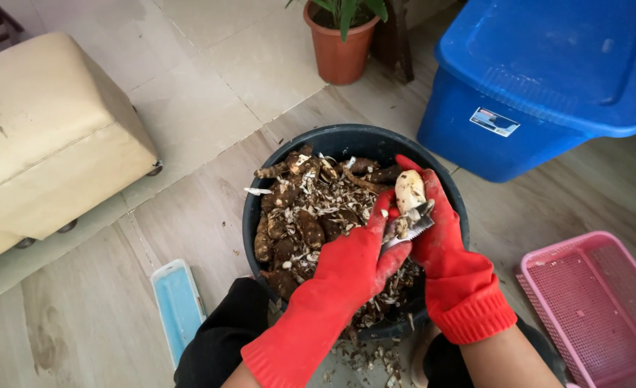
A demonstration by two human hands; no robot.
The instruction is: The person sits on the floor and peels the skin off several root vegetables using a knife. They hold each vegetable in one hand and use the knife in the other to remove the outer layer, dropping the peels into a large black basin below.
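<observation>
Both my hands wear red rubber gloves and meet over a dark round tub (332,136). My right hand (443,241) grips a pale, mostly peeled root (409,188) above the tub's right side. My left hand (354,266) is closed around a small metal blade (411,230) whose edge rests against the underside of that root. The tub is filled with brown unpeeled roots (296,226) mixed with strips of peel.
A blue lidded storage bin (548,79) stands at the back right, with a pink plastic basket (598,309) at the right. A terracotta plant pot (341,47) is behind the tub, a beige ottoman (45,136) at the left, a light blue tray (178,305) on the floor. Peel scraps (364,359) lie by my knees.
</observation>
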